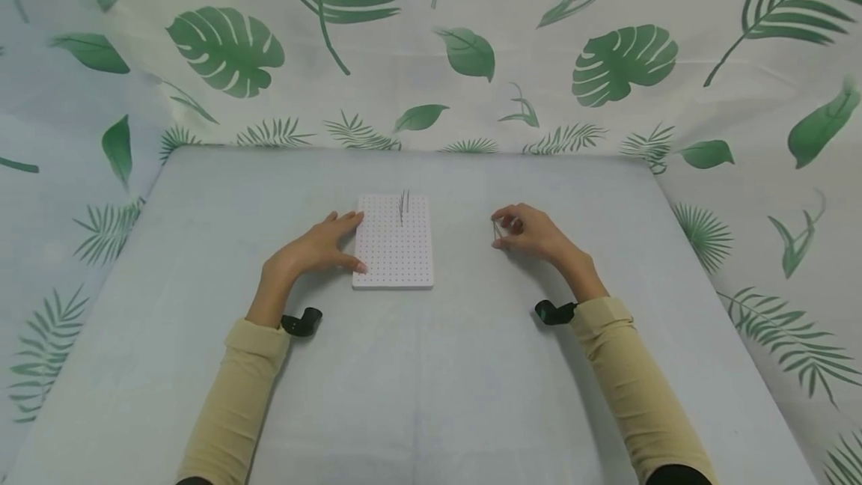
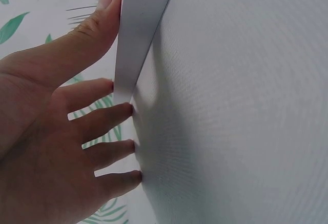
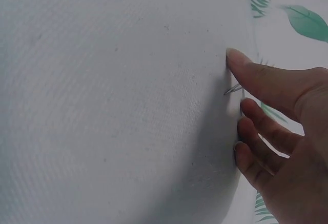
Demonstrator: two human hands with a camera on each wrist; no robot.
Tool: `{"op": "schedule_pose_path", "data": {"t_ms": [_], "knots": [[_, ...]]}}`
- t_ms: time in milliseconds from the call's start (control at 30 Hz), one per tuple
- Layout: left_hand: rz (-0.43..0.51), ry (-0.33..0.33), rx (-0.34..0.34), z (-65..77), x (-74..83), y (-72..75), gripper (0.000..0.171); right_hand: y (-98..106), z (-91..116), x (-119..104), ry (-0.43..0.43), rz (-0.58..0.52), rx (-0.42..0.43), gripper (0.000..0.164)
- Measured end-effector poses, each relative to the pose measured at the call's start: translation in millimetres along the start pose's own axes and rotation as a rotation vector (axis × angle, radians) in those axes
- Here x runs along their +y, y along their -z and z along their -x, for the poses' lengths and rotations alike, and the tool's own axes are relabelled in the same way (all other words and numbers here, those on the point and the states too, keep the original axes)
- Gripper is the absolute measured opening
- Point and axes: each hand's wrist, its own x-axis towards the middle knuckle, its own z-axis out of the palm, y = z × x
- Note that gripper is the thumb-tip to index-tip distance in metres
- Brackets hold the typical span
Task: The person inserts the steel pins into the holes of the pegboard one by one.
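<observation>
A white pegboard point(image 1: 393, 245) with rows of small holes lies on the table. Several thin dark metal pins point(image 1: 404, 206) stand near its far end, right of the middle. My left hand point(image 1: 316, 249) is at the board's left side, fingers spread and fairly straight, the thumb touching the near left corner. The left wrist view shows fingertips at the board's edge point(image 2: 138, 34) and the cloth. Right of the board, my right hand point(image 1: 532, 232) holds thin metal pins point(image 1: 495, 230) between thumb and fingers, low over the table. Their tips point(image 3: 233, 89) show beside the thumb.
A pale cloth covers the table point(image 1: 417, 380). Behind and at both sides hangs a white curtain point(image 1: 404, 36) with green leaf prints. A small black camera point(image 1: 303, 322) sits at the left wrist, another black camera point(image 1: 555, 312) at the right.
</observation>
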Motion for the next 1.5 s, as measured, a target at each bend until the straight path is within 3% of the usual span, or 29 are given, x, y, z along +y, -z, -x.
{"op": "schedule_pose_path", "data": {"t_ms": [667, 1500], "knots": [[-0.003, 0.005, 0.001, -1.7, 1.6, -3.1, 0.102, -8.9, 2.2, -3.3, 0.081, -0.048, 0.256, 0.017], [-0.014, 0.005, 0.007, -1.0, -0.2, -0.6, 0.103, -15.5, -16.5, -39.9, 0.087, -0.294, 0.275, 0.018]]}}
